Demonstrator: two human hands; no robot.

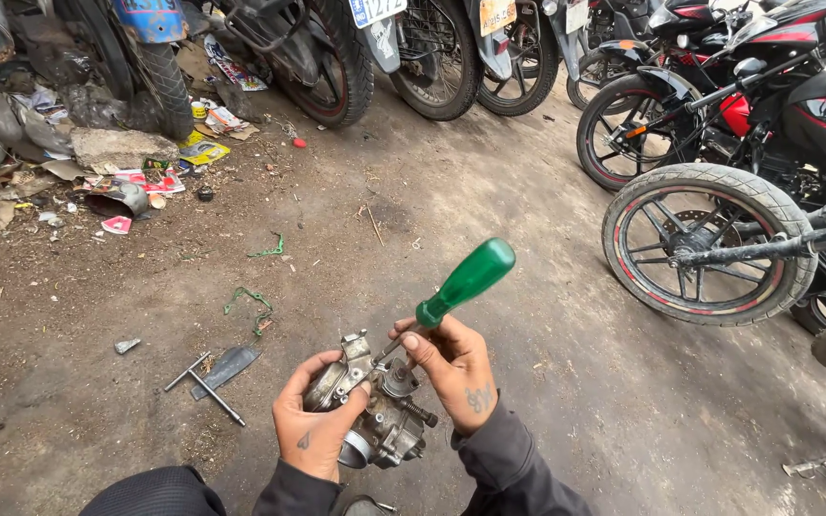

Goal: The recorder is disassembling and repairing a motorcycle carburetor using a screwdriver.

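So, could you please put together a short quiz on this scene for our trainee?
1. True or false: the left hand holds the metal carburettor.
2. What colour is the handle of the screwdriver in the right hand?
A red B green C yellow
3. Which tool lies on the ground to the left of the hands?

Key:
1. True.
2. B; its tip meets the carburettor's top.
3. A T-shaped wrench, beside a flat metal piece.
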